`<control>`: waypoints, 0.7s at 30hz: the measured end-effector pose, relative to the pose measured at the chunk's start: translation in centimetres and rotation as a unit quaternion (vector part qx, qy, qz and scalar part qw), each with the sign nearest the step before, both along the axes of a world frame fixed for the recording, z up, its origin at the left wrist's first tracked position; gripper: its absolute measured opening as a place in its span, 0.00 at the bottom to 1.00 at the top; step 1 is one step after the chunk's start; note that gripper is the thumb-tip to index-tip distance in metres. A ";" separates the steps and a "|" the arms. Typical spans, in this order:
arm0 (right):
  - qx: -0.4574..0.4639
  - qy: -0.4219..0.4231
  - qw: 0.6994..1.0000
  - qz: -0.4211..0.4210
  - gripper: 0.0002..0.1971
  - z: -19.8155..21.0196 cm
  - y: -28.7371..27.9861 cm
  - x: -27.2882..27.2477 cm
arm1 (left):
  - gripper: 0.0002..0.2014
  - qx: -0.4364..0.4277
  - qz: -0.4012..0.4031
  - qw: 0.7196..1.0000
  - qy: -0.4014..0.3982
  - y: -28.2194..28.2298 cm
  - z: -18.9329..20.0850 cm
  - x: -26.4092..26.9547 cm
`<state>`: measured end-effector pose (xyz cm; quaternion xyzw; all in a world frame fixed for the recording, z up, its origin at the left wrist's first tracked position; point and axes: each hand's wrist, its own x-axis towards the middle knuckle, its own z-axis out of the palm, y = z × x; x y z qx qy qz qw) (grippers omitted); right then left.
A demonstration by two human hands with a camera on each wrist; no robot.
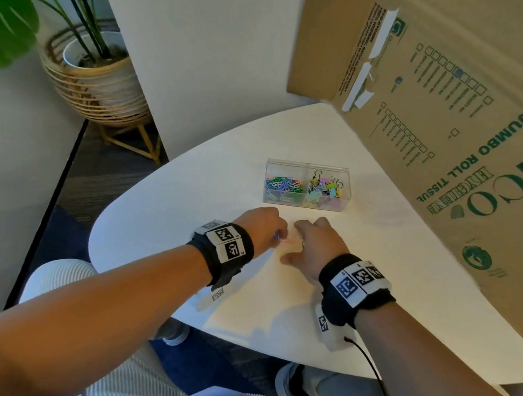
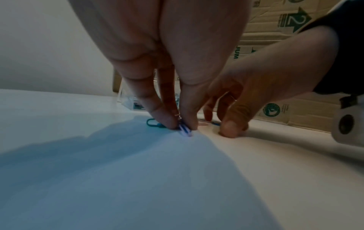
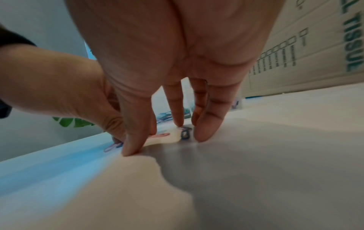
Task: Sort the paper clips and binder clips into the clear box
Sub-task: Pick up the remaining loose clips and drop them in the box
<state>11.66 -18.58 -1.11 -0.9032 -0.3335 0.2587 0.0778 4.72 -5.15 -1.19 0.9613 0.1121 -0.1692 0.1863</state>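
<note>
The clear box stands mid-table, with colored paper clips in its left half and binder clips in its right half. In front of it my left hand pinches a purple-blue paper clip against the table; a teal clip lies just behind its fingers. My right hand sits close beside it, fingers straight, tips on the table around a dark blue clip. A pink clip lies between the two hands.
The white table has a rounded edge toward me. A large cardboard box leans along its right side and back. A potted plant in a wicker stand stands on the floor at far left, beyond a white wall panel.
</note>
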 end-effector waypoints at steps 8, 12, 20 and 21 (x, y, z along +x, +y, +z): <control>-0.005 -0.044 0.996 0.076 0.13 0.6 1.2 0.6 | 0.24 -0.010 -0.036 0.999 0.028 1.0 0.2 -0.9; -0.001 -0.041 0.997 0.068 0.12 0.9 0.8 0.7 | 0.20 0.001 -0.025 0.999 0.020 1.6 0.1 -1.5; -0.029 -0.058 0.996 0.064 0.12 1.1 1.4 0.6 | 0.14 0.011 0.001 1.000 -0.011 0.9 0.4 -1.4; -0.031 -0.058 0.996 0.061 0.11 1.2 1.5 0.7 | 0.13 0.009 0.009 1.000 -0.014 1.0 0.5 -1.4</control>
